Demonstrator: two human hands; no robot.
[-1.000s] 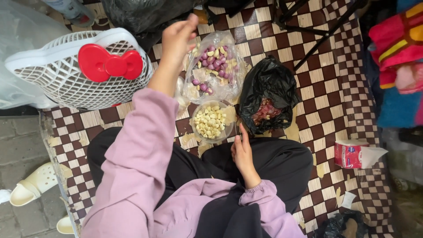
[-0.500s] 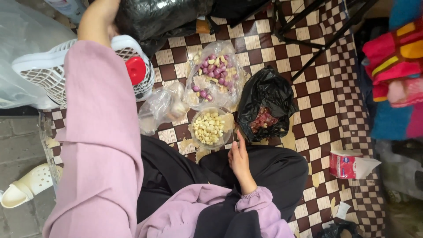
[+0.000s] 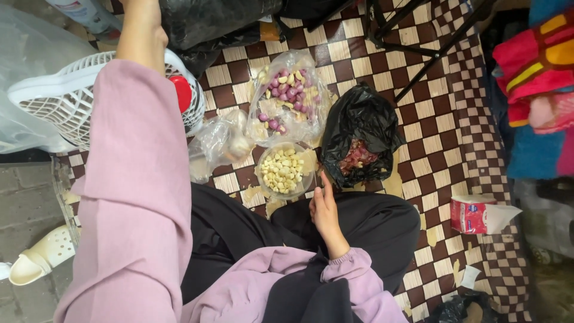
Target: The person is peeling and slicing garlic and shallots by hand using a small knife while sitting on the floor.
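I sit cross-legged in black trousers on a brown-and-white checkered mat (image 3: 442, 137). My left arm in a pink sleeve reaches up over a white plastic basket (image 3: 54, 101); my left hand is cut off by the top edge of the frame. My right hand (image 3: 326, 209) rests on my knee, seen edge-on with its fingers together. It lies just below a clear bowl of peeled garlic cloves (image 3: 281, 170). Beyond the bowl lies an open clear bag of purple-skinned cloves (image 3: 287, 96). A black bag of peels (image 3: 359, 143) sits to the right of the bowl.
A small crumpled clear bag (image 3: 224, 143) lies left of the bowl. A red part (image 3: 182, 93) shows on the basket. A black bag (image 3: 215, 21) and black metal legs (image 3: 418, 42) stand at the far side. There is a red-and-white tissue pack (image 3: 478, 214) at right and a white clog (image 3: 42, 260) at left.
My left arm has swung from above the clear bag of cloves up and to the left, past the frame's top edge. My right hand has stayed on my knee.
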